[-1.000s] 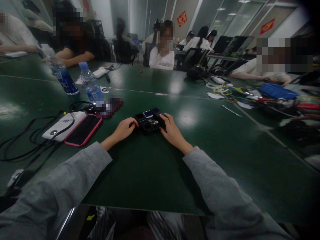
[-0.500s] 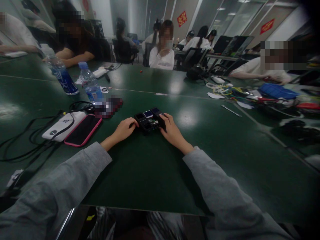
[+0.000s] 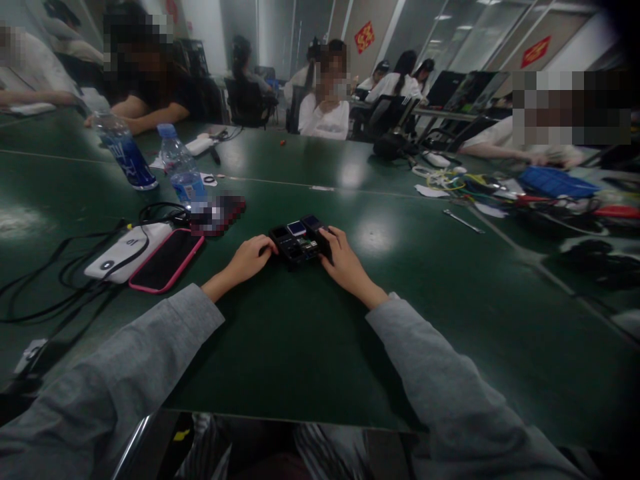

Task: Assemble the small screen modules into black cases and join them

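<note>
A small black case (image 3: 299, 241) with several little compartments and small screen-like parts sits on the dark green table (image 3: 300, 333) straight ahead. My left hand (image 3: 246, 260) rests at its left end, fingers curled against the case's edge. My right hand (image 3: 343, 261) grips the right end, fingers wrapped over that side. Both arms wear grey sleeves.
A pink-cased phone (image 3: 167, 260), a white power bank (image 3: 128, 251) and black cables (image 3: 55, 280) lie at the left. Two water bottles (image 3: 181, 167) stand behind them. A metal tool (image 3: 463, 221) and a heap of wires and a blue box (image 3: 550, 181) lie right. Other people sit around the far side.
</note>
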Motion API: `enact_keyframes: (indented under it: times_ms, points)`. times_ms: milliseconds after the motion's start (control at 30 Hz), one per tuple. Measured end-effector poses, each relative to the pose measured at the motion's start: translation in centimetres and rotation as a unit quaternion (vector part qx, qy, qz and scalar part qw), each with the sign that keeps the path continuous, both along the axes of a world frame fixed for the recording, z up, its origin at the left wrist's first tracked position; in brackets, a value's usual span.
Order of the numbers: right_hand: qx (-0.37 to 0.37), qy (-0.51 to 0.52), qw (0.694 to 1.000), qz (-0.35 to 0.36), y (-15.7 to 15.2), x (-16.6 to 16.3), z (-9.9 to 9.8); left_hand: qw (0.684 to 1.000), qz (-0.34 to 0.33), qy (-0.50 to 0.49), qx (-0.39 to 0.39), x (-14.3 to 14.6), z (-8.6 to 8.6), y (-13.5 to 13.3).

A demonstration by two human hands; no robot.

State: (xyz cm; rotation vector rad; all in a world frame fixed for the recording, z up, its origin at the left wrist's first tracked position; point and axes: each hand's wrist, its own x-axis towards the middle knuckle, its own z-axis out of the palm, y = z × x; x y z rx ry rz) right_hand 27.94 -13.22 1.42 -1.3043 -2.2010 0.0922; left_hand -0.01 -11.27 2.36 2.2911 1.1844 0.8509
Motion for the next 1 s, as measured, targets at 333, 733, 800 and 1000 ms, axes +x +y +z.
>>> enact_keyframes:
  times_ms: [333, 733, 800, 1000]
  points:
    - [0.014, 0.002, 1.000, 0.008, 0.11, 0.02, -0.17, 1.000, -0.001, 0.002, 0.001, 0.14, 0.20, -0.13]
    - [0.000, 0.001, 1.000, 0.003, 0.09, 0.06, -0.06, 1.000, 0.002, 0.001, -0.001, 0.02, -0.14, 0.00]
    - [-0.001, 0.002, 1.000, 0.002, 0.11, 0.08, -0.10, 1.000, 0.001, 0.000, -0.001, 0.00, -0.22, 0.05]
    - [0.003, -0.001, 1.000, 0.001, 0.10, 0.10, -0.19, 1.000, -0.001, -0.003, -0.001, -0.02, -0.16, 0.02]
